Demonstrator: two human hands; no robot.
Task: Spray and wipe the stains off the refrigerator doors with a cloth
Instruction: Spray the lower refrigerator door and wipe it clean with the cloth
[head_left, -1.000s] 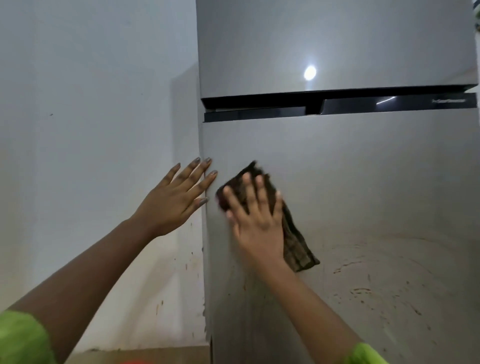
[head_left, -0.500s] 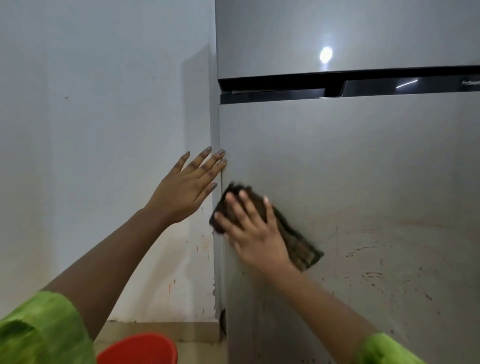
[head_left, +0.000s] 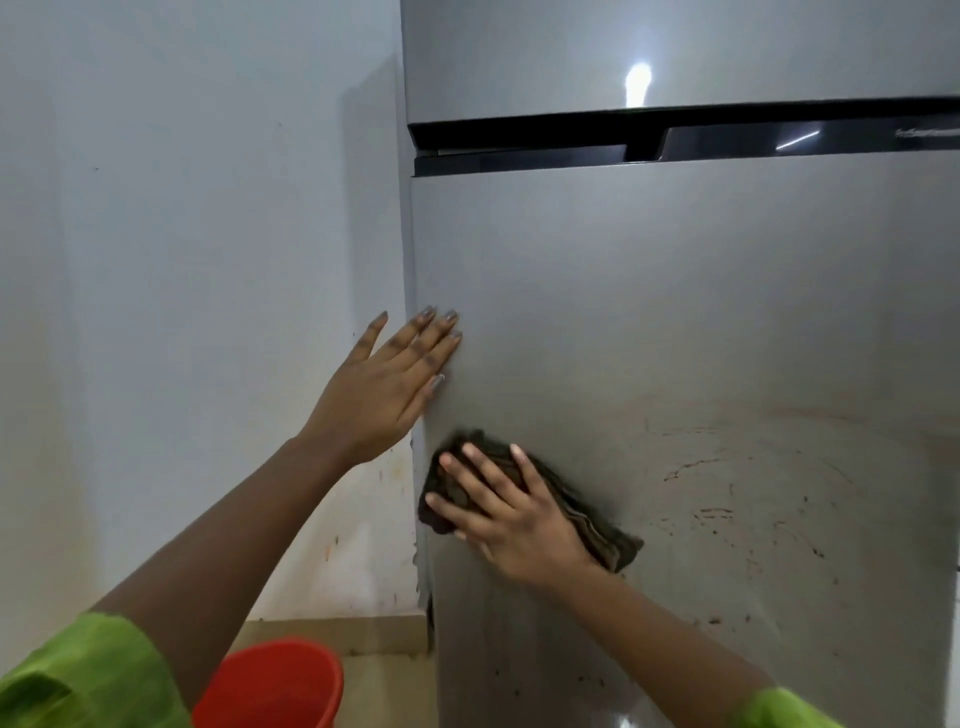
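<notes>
Surface: fridge door (head_left: 675, 312), stains (head_left: 696, 467) right of our fingers.
Right hand (head_left: 514, 519): fingers flat, pressing cloth (head_left: 605, 538).
Left hand (head_left: 384, 395): fingers straight, bracing door edge.
Advice: we should wipe rightward, firmly.

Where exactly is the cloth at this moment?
In the head view, the dark cloth lies flat on the lower refrigerator door, near its left edge, pressed under the right hand, just below the left hand.
</notes>
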